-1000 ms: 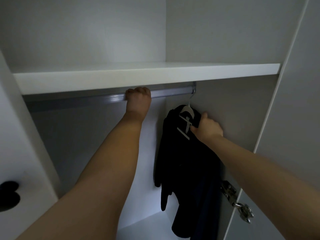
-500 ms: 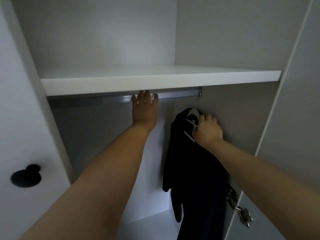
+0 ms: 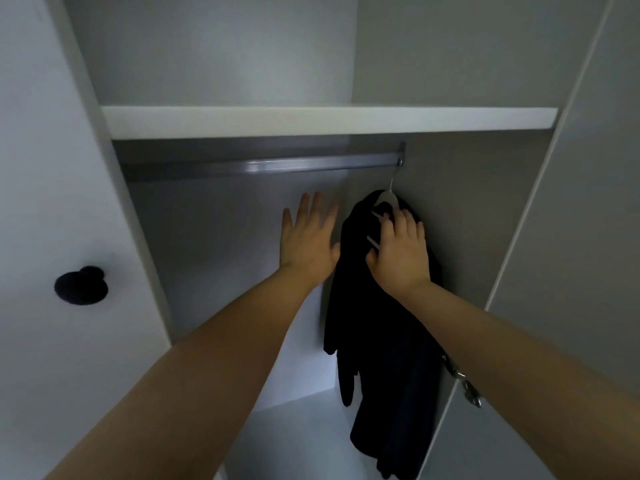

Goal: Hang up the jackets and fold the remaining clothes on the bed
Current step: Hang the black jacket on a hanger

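Observation:
A black jacket hangs on a white hanger from the right end of the metal rail inside a wardrobe. My right hand rests on the jacket's shoulder just below the hanger's neck, fingers slightly bent over the cloth. My left hand is in the air to the left of the jacket, below the rail, fingers straight and spread, holding nothing.
A white shelf runs above the rail. The left wardrobe door stands open and carries a black round knob. A metal hinge sits on the right wall beside the jacket. The wardrobe floor lies below.
My left hand has let go of the rail and dropped below it, fingers now spread. My right hand stays on the jacket near the hanger. The camera has tilted left and pulled back a little.

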